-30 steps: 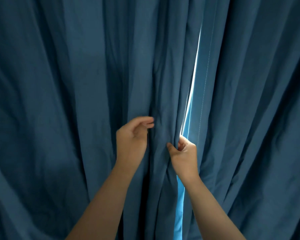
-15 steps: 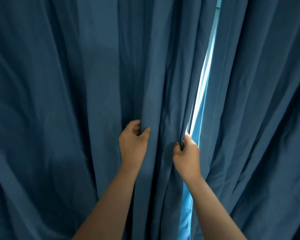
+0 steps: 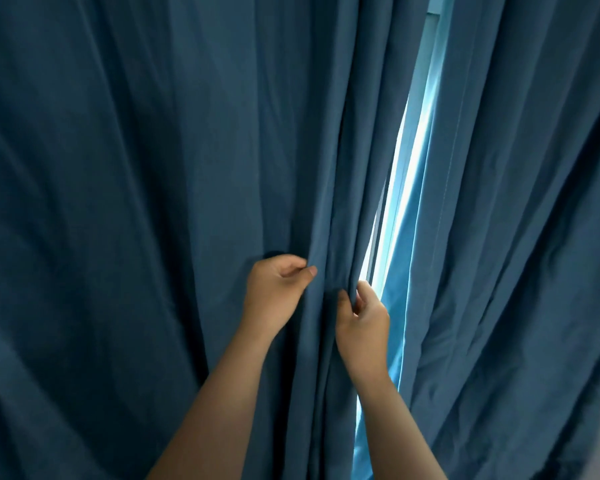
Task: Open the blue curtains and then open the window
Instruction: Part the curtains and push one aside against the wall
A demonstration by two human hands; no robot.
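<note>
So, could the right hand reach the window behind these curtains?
Probably not yet. The right hand grips the edge of the left curtain, and the gap to the right curtain is a narrow slit.

Heavy dark-blue fabric curtains fill the view: a left curtain panel (image 3: 146,202) and a right curtain panel (image 3: 520,237), parted by a narrow bright slit (image 3: 407,161) where daylight comes through. The left hand (image 3: 276,292) grips a vertical fold of the left panel. The right hand (image 3: 364,320) pinches that panel's inner edge beside the slit. A pale strip at the top of the slit may be the window frame (image 3: 430,26).
</note>
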